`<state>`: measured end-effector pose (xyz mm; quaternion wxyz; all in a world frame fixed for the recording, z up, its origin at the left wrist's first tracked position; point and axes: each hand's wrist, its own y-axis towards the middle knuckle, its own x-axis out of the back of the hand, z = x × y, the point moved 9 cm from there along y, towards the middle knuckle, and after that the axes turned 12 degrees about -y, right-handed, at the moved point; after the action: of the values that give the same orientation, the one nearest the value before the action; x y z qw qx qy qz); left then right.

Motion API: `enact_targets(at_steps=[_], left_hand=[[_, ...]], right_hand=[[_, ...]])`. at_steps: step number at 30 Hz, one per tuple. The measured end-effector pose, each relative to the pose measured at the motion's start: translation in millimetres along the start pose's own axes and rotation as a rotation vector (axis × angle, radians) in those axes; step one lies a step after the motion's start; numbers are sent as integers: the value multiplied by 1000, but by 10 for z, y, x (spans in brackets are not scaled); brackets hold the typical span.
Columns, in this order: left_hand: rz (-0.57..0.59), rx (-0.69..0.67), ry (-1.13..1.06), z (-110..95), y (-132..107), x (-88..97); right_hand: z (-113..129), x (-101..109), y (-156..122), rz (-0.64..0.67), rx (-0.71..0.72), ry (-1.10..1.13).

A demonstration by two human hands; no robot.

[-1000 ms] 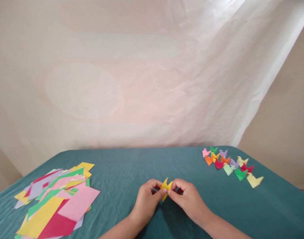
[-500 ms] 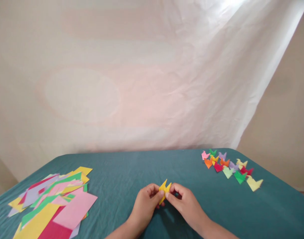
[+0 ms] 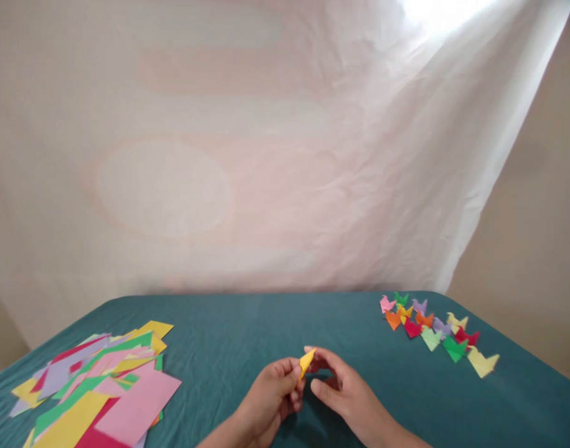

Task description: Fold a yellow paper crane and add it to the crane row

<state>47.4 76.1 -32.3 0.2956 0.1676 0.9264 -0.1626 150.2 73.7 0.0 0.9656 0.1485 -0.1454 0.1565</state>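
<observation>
A small folded piece of yellow paper (image 3: 306, 362) is pinched between the thumb and fingers of my left hand (image 3: 274, 393), just above the table. Its pointed end sticks up and to the right. My right hand (image 3: 345, 389) is close beside it, thumb and forefinger parted in a loose curve. The right forefinger reaches behind the paper's tip; whether it touches cannot be made out. My left fingers cover the lower part of the paper.
Loose coloured paper sheets (image 3: 140, 404) lie in a spread pile at the left. Several small folded paper birds (image 3: 454, 348) stand in rows at the right on the dark green tablecloth (image 3: 229, 336). A pale sheet (image 3: 266, 186) hangs behind the table.
My right thumb and fingers have let go of the yellow paper and parted. The paper has turned in my left hand, showing one point rather than two. The view has tilted slightly upward.
</observation>
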Motion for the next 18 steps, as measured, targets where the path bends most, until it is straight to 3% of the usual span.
enact_targets(at_steps=[5, 12, 15, 18], left_hand=[[110, 228, -78, 170, -84, -170], [11, -67, 241, -148, -22, -91], [-6, -137, 382, -204, -10, -59], [-130, -224, 565, -258, -18, 46]], right_hand=[[82, 16, 15, 2, 67, -32], [-194, 149, 6, -106, -181, -140], [-219, 146, 4, -120, -212, -214], [-200, 144, -1, -145, -194, -265]])
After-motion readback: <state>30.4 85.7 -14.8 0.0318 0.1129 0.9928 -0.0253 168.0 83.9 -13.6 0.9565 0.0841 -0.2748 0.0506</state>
